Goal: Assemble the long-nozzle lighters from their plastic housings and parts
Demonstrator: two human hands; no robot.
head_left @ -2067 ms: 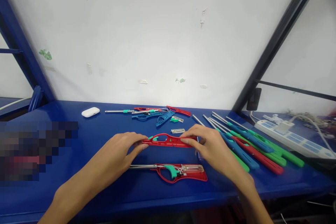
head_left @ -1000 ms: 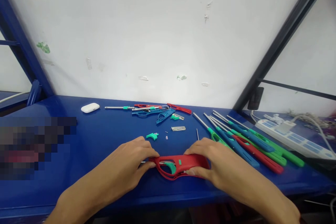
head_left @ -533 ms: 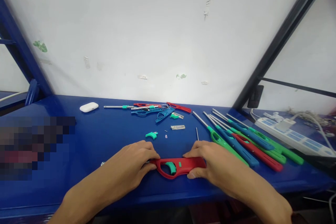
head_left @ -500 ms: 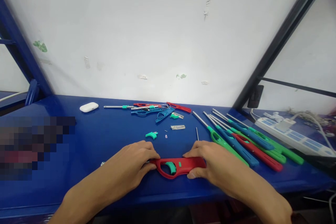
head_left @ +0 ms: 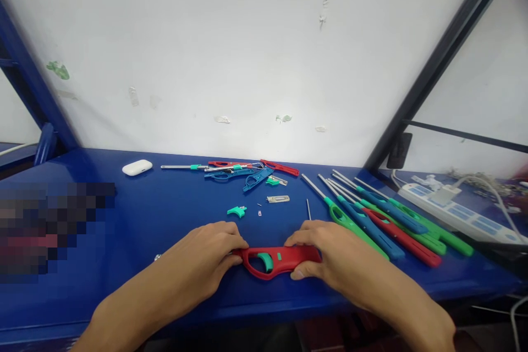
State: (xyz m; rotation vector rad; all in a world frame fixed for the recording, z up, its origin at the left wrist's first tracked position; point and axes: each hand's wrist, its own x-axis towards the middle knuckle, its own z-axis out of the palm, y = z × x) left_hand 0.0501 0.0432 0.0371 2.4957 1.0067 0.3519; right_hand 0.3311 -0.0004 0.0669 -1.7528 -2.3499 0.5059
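A red lighter body (head_left: 274, 260) with a teal trigger lies near the front edge of the blue table (head_left: 124, 220). My left hand (head_left: 208, 253) pinches its left end, fingers curled over where the metal tube leaves the body. My right hand (head_left: 325, 256) grips its right end, thumb underneath and fingers on top. Both hands press the red shell together. A loose teal trigger (head_left: 236, 210) and a small metal clip (head_left: 278, 198) lie just beyond the hands.
Several finished long lighters (head_left: 383, 220) in green, blue and red lie in a row at the right. A heap of lighter parts (head_left: 243, 170) sits at the back. A white earbud case (head_left: 137, 167) is back left, a white power strip (head_left: 457, 212) far right.
Two seconds ago both hands held a red cover above the open red half on the table. They lowered it onto that half and now hold the closed red body.
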